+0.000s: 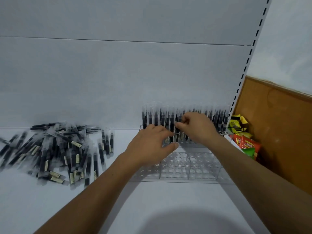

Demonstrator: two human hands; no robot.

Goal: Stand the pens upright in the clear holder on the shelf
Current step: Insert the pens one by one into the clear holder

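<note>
A clear holder (189, 168) with round holes stands on the white shelf (168, 200), against the back panel at the right. Several black pens (217, 115) stand upright in its rear rows; the front holes show no pens. A loose pile of black pens (55, 149) lies on the shelf at the left. My left hand (152, 146) grips a few upright pens in front of the standing rows. My right hand (197, 127) pinches the top of one pen (177, 132) just right of the left hand.
A slotted white shelf upright (248, 65) runs up at the right of the holder. Beyond it, colourful snack packets (244, 142) lie against a brown board (278, 132). The white back panel rises behind everything.
</note>
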